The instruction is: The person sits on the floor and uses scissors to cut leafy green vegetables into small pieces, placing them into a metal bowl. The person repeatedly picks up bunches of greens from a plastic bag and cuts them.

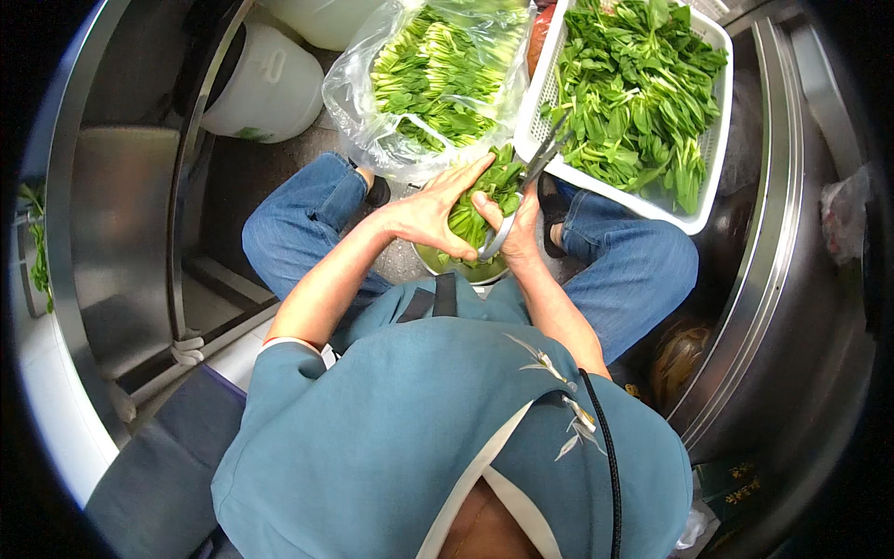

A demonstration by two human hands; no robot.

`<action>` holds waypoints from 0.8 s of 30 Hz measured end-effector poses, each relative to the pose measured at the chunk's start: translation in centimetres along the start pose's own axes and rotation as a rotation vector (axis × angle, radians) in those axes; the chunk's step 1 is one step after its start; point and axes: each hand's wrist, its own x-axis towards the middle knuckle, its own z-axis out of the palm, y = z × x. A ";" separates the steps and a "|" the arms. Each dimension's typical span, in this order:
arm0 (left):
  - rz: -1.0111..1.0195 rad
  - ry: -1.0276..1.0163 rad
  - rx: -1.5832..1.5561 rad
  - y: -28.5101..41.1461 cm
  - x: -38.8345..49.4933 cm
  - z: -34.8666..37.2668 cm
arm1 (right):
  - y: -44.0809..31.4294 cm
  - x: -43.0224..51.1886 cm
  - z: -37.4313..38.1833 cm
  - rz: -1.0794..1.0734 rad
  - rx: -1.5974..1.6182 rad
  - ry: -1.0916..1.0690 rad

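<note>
My left hand (436,206) is spread around one side of a bunch of leafy greens (475,209), fingers pointing away from me. My right hand (519,227) has a pair of scissors (497,237) in it, with the grey handle loop towards me and the dark blades pointing away to the right. The right thumb presses against the bunch, so both hands bear on the greens. Beneath them, between my knees, sits a round basin (492,278) with some green leaves inside; my hands and the bunch hide most of it.
Beyond my hands lies a clear plastic bag (349,87) full of stacked greens. A white perforated plastic basket (670,218) heaped with leafy greens stands on the right. A white bucket (283,91) is at the far left. Stainless steel counters (779,175) flank both sides.
</note>
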 end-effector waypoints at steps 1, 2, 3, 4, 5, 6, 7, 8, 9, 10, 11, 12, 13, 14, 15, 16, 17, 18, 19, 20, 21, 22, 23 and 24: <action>-0.029 0.027 -0.132 -0.2 -0.2 -0.2 | 0.1 0.1 -0.1 -0.024 0.002 0.000; -0.055 0.053 -0.265 -0.3 -0.4 -0.3 | 0.1 0.1 -0.2 -0.046 -0.026 -0.015; -0.082 0.078 -0.396 -0.5 -0.6 -0.4 | -0.2 0.2 -0.1 -0.067 -0.050 -0.030; 0.011 0.224 -0.457 -1.3 -1.0 -0.2 | -0.3 0.3 -0.1 -0.089 -0.074 -0.045; 0.033 0.299 -0.551 -1.6 -1.6 0.0 | 0.5 0.6 -0.9 -0.150 -0.186 -0.043; 0.026 0.382 -0.531 -2.6 -2.3 0.5 | 0.3 0.7 -0.6 -0.174 -0.205 -0.051; 0.024 0.460 -0.510 -3.0 -2.7 0.9 | 0.1 0.7 -0.4 -0.201 -0.225 -0.054; -0.220 0.595 -0.545 -3.1 -3.3 1.7 | 0.4 0.6 -0.3 -0.202 -0.206 -0.040; -0.462 0.723 -0.576 -2.9 -3.5 2.3 | 0.5 0.5 -0.4 -0.180 -0.244 -0.021; -0.580 0.671 -0.646 -3.8 -4.3 2.3 | 1.1 0.5 -0.9 -0.300 -0.388 -0.038; -0.689 0.489 -0.764 -4.3 -5.4 2.5 | 1.4 0.5 -1.5 -0.422 -0.530 -0.053; -0.798 0.344 -0.945 -3.6 -5.6 3.0 | 1.0 0.2 -2.0 -0.480 -0.705 -0.161; -0.906 0.202 -1.127 -2.8 -6.1 3.4 | -0.4 -0.1 -1.3 -0.575 -0.751 -0.258; -0.811 0.033 -1.433 -5.1 -7.0 5.2 | -1.2 0.1 -0.2 -0.688 -0.771 -0.335; -0.800 -0.040 -1.530 -2.2 -6.0 3.9 | -1.9 0.3 0.0 -0.804 -0.814 -0.385; -0.749 -0.006 -1.563 -0.9 -5.4 3.3 | -2.0 0.2 0.6 -0.878 -0.819 -0.463; -0.699 0.026 -1.596 -0.3 -5.1 3.1 | -2.3 -0.1 1.0 -0.900 -0.847 -0.535; -0.628 -0.027 -1.655 -0.8 -5.4 2.8 | -3.0 -0.4 1.6 -0.901 -0.871 -0.626; -0.616 -0.087 -1.704 -1.4 -5.7 2.9 | -3.5 -0.7 2.0 -0.901 -0.894 -0.715; -0.675 -0.087 -1.718 -2.5 -6.3 3.1 | -3.2 -1.2 2.4 -0.895 -0.942 -0.741; -0.734 -0.096 -1.731 -2.6 -6.4 2.9 | -3.2 -1.4 2.5 -0.895 -0.938 -0.749; -0.740 -0.070 -1.726 -2.6 -6.5 2.8 | -3.3 -1.6 2.5 -0.894 -0.935 -0.755; -0.745 -0.045 -1.721 -2.5 -6.6 2.6 | -3.4 -1.7 2.5 -0.894 -0.932 -0.762; -0.752 -0.017 -1.714 -2.3 -6.7 2.4 | -4.0 -1.7 2.7 -0.888 -0.952 -0.782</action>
